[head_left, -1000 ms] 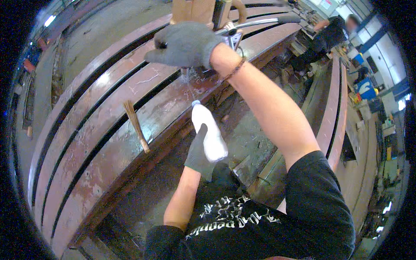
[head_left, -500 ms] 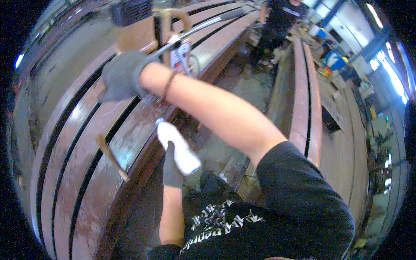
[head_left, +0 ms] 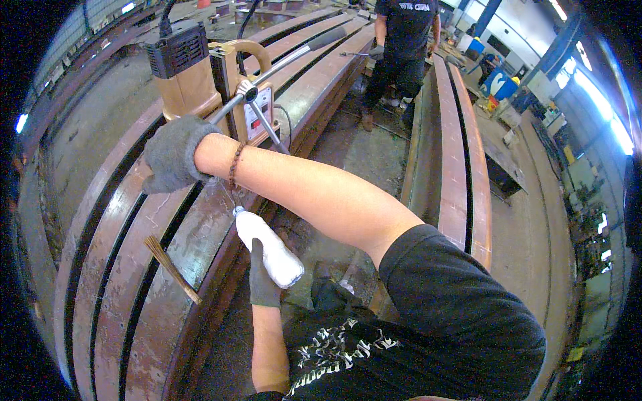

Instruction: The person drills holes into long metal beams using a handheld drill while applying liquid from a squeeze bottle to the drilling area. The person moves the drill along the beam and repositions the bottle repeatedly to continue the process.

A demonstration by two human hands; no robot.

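Note:
A tan and black magnetic drill (head_left: 190, 83) stands on the reddish-brown steel beams. My right hand (head_left: 177, 154), in a grey glove, is curled at the near end of a metal spoke of its feed handle (head_left: 231, 107); the fingers' far side is hidden. Low in front of the beam edge, my gloved left hand (head_left: 264, 284) grips a white plastic bottle (head_left: 267, 250). The bottle tilts with its narrow top toward the drill's base, and a thin streak shows at its tip. My right forearm covers part of the drill's lower end. A brown bristle brush (head_left: 172, 269) lies across the beams.
Long steel beams (head_left: 127, 267) with dark gaps run away from me. Another pair of beams (head_left: 455, 167) stands to the right across an aisle. A person (head_left: 404, 53) in dark clothes stands in that aisle, holding a thin tool. Black cables (head_left: 246, 27) rise from the drill.
The view has steadied and shifted, so the drill shows more fully. My right hand stays at the feed handle and my left keeps hold of the bottle. The person behind appears more fully.

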